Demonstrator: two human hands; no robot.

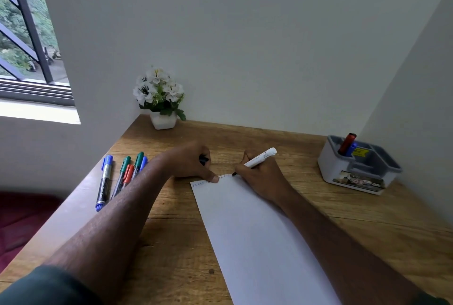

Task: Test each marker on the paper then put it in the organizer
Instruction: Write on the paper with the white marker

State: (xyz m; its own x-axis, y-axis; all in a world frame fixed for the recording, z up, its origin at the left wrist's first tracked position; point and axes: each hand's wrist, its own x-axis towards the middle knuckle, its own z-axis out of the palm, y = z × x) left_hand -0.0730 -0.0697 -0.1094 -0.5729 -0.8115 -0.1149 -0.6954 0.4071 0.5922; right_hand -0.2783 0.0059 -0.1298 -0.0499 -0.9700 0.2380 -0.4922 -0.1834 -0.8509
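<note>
- I am watching the right hand [259, 177] gripping a white marker [259, 157], its dark tip touching the paper's [257, 231] top edge: testing step underway.
- Left hand [193, 160] is pinning the paper's corner, fingers curled round a dark cap, by my judgement.
- Next: recapping, then reaching right to the organizer [358, 170], already holding two markers.
- Writing is showing faintly in blue, unreadable; "CE" on the barrel.

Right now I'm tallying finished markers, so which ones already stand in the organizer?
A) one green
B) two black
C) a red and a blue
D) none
C: a red marker and a blue marker stand together in the back compartment of the grey organizer.
</note>
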